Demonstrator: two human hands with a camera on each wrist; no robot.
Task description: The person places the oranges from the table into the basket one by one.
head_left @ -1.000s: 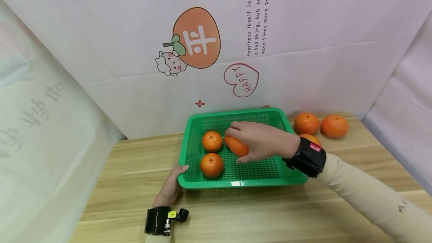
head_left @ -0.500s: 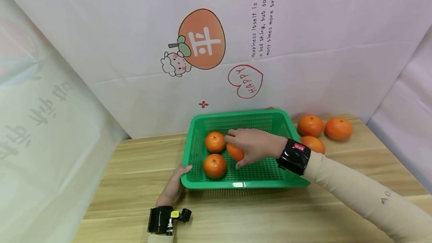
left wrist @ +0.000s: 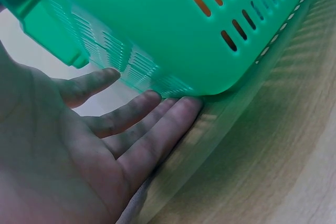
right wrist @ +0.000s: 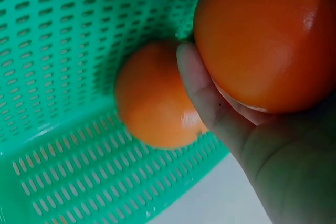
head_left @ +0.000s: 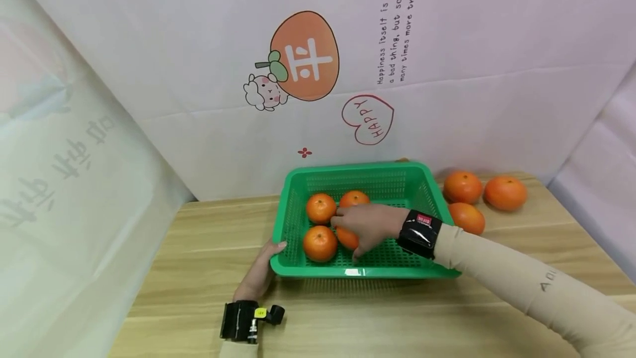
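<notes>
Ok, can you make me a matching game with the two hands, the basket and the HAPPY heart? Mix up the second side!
Things:
1. left hand
2. right hand
3. basket
4. heart

Where or how:
A. green, with lots of little holes
B. printed on the white cloth
C. at the left end, thumb over the rim
D. holding an orange fruit

Right pairs: 1-C, 2-D, 3-A, 4-B
</notes>
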